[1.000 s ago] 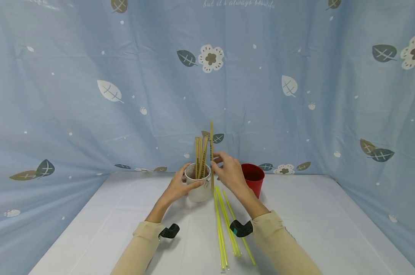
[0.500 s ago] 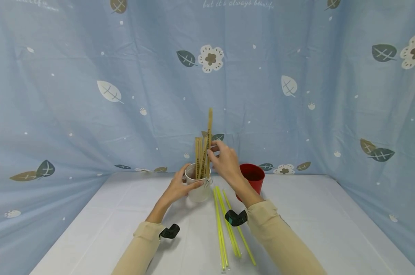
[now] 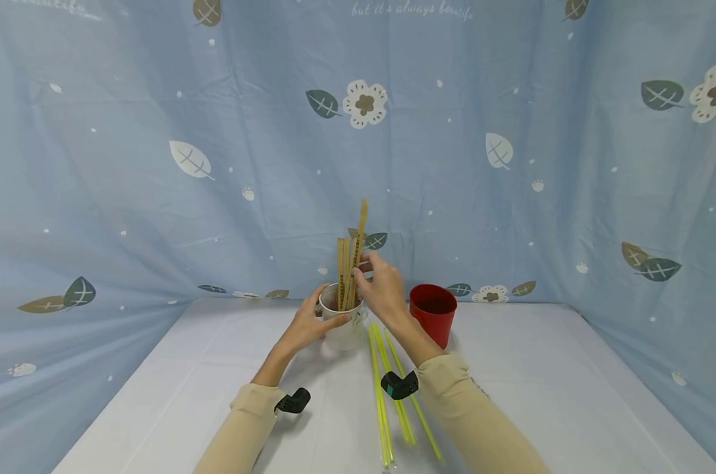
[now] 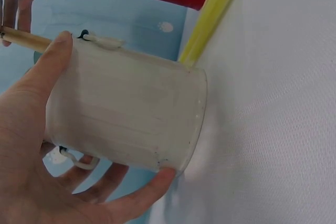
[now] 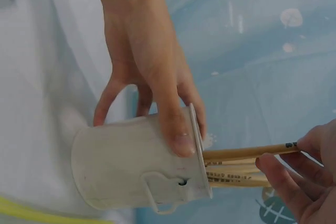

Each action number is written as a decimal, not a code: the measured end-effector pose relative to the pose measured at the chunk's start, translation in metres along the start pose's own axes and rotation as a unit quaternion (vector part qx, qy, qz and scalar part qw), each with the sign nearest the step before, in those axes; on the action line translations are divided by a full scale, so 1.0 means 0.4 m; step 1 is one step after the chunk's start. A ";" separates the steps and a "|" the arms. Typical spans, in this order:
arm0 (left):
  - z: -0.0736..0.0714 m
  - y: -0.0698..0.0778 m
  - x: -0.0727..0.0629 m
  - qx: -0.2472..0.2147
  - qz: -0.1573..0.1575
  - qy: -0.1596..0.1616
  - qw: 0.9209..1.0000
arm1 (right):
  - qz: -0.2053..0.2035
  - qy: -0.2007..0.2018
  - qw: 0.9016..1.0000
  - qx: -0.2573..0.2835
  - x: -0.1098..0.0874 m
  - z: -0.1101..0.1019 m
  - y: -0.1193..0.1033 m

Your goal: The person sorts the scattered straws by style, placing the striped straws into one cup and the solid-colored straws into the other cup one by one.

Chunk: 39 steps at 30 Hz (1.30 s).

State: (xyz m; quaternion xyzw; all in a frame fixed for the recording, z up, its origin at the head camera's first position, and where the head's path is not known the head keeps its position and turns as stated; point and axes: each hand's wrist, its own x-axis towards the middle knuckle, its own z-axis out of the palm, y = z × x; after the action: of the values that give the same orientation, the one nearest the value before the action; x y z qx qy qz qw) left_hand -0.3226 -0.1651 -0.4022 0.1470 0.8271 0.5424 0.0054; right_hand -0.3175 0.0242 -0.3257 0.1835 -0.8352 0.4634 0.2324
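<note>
A small white bucket (image 3: 344, 337) with little side handles stands on the table, several tan sticks (image 3: 342, 266) with dark printed lettering upright in it. My left hand (image 3: 305, 324) grips its side, the thumb lying near the rim in the left wrist view and the fingers spread round the wall. Between thumb and fingers, my right hand (image 3: 383, 284) pinches another tan stick (image 3: 362, 220), which leans slightly right. In the right wrist view this held stick (image 5: 241, 152) has its lower end inside the bucket's mouth; the bucket's inside is hidden there.
Several yellow-green straw-like sticks (image 3: 378, 395), some in clear wrapping, lie on the white table (image 3: 529, 382) under my right forearm. Right of the white bucket is a red bucket (image 3: 433, 324). A blue patterned curtain (image 3: 245, 217) hangs behind.
My right hand has lifted the tan stick from beside the white bucket, carried it left over the rim and lowered it into the mouth. The left hand keeps its grip.
</note>
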 end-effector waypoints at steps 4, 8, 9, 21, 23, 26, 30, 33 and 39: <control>0.004 -0.037 0.016 0.002 0.004 0.009 1.000 | -0.009 -0.001 1.000 0.003 -0.002 0.010 0.005; 0.006 -0.048 0.018 0.009 0.006 0.017 1.000 | -0.012 -0.009 1.000 -0.020 -0.010 0.027 0.013; 0.007 -0.049 0.018 0.010 0.005 0.019 1.000 | -0.010 -0.011 1.000 -0.027 -0.012 0.033 0.015; 0.007 -0.056 0.020 0.005 0.002 0.016 1.000 | 0.005 -0.041 0.995 -0.085 -0.040 0.086 0.027; 0.006 -0.055 0.021 0.009 0.008 0.015 1.000 | 0.008 -0.044 0.995 -0.088 -0.042 0.089 0.027; 0.005 -0.054 0.022 0.013 0.015 0.013 1.000 | 0.008 -0.047 0.995 -0.089 -0.045 0.093 0.027; 0.004 -0.055 0.022 0.014 0.016 0.012 1.000 | 0.008 -0.051 0.994 -0.094 -0.047 0.098 0.029; 0.005 -0.054 0.023 0.017 0.016 0.014 1.000 | 0.007 -0.050 0.994 -0.098 -0.046 0.101 0.031; 0.006 -0.056 0.025 0.013 0.023 0.015 1.000 | 0.009 -0.055 0.993 -0.103 -0.046 0.103 0.033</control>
State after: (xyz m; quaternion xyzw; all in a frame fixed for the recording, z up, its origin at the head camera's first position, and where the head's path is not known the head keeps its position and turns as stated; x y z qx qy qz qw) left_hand -0.3370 -0.1686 -0.4219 0.1584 0.8305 0.5335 -0.0212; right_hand -0.3183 -0.0030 -0.3640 0.1762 -0.8917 0.3660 0.1995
